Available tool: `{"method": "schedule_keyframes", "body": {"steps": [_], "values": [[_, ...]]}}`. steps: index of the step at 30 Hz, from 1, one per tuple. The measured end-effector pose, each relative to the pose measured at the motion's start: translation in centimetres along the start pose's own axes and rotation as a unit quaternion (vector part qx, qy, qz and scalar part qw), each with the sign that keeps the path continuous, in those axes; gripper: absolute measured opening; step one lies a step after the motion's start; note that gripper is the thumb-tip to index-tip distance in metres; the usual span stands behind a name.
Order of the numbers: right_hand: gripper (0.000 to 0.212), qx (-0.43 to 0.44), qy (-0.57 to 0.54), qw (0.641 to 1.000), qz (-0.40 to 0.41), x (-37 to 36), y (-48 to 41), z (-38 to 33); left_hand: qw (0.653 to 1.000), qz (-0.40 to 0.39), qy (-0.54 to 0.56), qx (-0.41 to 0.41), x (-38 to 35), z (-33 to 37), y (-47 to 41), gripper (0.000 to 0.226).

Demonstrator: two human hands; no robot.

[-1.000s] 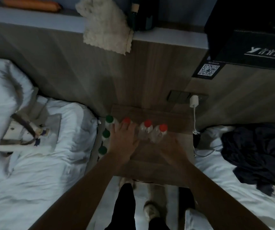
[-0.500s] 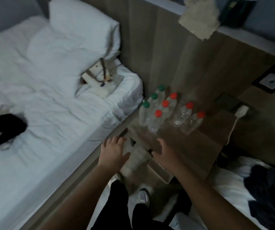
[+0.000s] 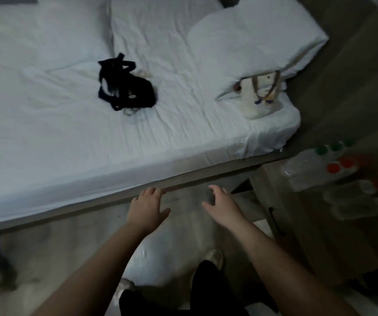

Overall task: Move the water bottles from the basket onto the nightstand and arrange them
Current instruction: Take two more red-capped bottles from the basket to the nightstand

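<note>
Several clear water bottles with green and red caps stand grouped on the wooden nightstand at the right edge, blurred by motion. My left hand and my right hand hover over the floor beside the bed frame, fingers spread, both holding nothing. They are well to the left of the nightstand. No basket can be made out in this view.
A white bed fills the upper left, with a black strapped item on the sheet and a cream tote bag by the pillow. My feet and dark trouser legs stand on the pale floor.
The view has swung left from the nightstand towards the bed. Both hands have left the bottles and drawn back over the floor, empty.
</note>
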State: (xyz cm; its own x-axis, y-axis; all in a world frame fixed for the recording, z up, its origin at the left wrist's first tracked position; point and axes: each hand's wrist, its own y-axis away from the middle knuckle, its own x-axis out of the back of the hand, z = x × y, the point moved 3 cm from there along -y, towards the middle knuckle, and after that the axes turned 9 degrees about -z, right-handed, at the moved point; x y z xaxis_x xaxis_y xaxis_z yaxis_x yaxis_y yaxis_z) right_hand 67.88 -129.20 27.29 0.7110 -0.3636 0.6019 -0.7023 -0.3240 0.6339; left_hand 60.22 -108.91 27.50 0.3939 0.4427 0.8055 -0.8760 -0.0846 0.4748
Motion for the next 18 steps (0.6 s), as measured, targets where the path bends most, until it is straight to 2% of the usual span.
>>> {"method": "schedule_keyframes", "body": {"steps": [9,18], "values": [[0.059,0.093,0.09,0.99,-0.058,-17.3,0.2,-20.6,0.991,0.05,0.08,0.097,2.4,-22.2,12.7,0.054],[0.056,0.161,0.184,0.96,-0.136,-27.8,0.8,-31.6,0.959,0.091,0.169,0.208,2.5,-35.6,21.4,0.053]]}}
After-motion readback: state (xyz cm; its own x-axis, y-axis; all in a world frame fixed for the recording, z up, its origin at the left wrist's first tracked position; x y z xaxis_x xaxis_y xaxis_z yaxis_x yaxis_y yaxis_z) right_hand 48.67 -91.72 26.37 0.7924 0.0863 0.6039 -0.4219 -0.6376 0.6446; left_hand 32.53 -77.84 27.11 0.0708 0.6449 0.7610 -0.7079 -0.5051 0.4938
